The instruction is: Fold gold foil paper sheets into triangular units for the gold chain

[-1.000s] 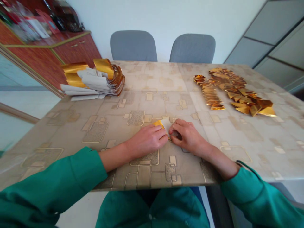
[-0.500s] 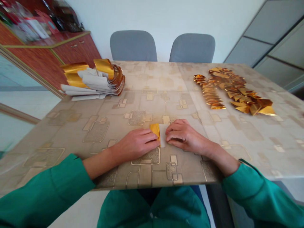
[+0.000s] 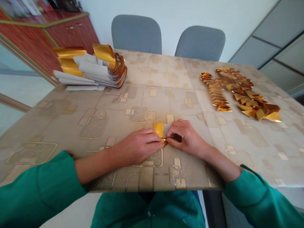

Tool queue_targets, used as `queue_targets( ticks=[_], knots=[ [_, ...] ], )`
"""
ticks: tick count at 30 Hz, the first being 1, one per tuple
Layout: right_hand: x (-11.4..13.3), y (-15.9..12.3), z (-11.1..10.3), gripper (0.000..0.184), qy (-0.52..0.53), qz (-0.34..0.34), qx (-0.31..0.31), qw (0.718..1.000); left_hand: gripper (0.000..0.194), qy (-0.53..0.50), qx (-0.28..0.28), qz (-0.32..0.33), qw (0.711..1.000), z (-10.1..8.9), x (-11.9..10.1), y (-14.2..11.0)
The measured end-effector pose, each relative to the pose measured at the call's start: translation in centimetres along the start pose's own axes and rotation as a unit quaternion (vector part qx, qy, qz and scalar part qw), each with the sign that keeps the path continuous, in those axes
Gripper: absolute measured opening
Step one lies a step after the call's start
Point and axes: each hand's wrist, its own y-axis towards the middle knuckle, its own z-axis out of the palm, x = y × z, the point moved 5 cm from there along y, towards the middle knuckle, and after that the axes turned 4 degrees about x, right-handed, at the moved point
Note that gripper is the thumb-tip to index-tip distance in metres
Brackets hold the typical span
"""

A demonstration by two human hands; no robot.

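Note:
A small piece of gold foil paper (image 3: 158,129) with a pale side lies on the table near its front edge, between my hands. My left hand (image 3: 142,144) rests over its lower left part, fingers together and pressing on it. My right hand (image 3: 184,136) pinches the paper's right side between thumb and forefinger. At the fingertips a shiny corner of the gold paper is turned over. The lower part of the paper is hidden under my left fingers.
A thick stack of gold and white paper sheets (image 3: 95,68) lies at the back left of the patterned table (image 3: 114,114). Rows of folded gold paper pieces (image 3: 248,95) lie at the right. Two grey chairs (image 3: 136,33) stand behind the table, and a reddish wooden cabinet (image 3: 71,34) at the left.
The view has tilted down slightly. The paper's pale right part showed broadly half a second ago; now a corner at the lower right is turned to its gold side, with my right fingertips pinching there.

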Motion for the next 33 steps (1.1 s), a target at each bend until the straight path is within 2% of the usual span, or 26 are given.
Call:
queue_targets(
  ticks=[7,13,18,27,29,33],
  knots=[
    [0.2,0.0,0.1,0.008,-0.001,0.020,-0.016,1.000,0.034,0.041,0.047,-0.016,0.998,0.4,-0.6,-0.2],
    [0.1,-0.2,0.4,0.006,0.013,0.040,-0.027,0.999,0.027,0.040,0.054,-0.018,0.998,0.7,-0.7,-0.3],
    [0.3,-0.4,0.8,0.012,0.004,0.075,-0.026,0.997,0.026,0.039,0.064,-0.019,0.997,0.9,-0.7,-0.5],
    [-1.8,-1.3,-0.2,0.011,0.022,0.115,-0.020,0.993,0.028,0.068,0.083,-0.028,0.994,0.7,-0.7,-0.6],
    [-1.4,-1.3,-0.6,0.008,0.024,0.102,-0.029,0.994,0.028,0.072,0.079,-0.028,0.994,0.8,-0.7,-0.6],
    [0.1,-1.0,-0.5,0.007,0.022,0.032,-0.023,0.999,0.024,0.066,0.064,-0.029,0.995,0.9,-0.6,-0.5]
  ],
)
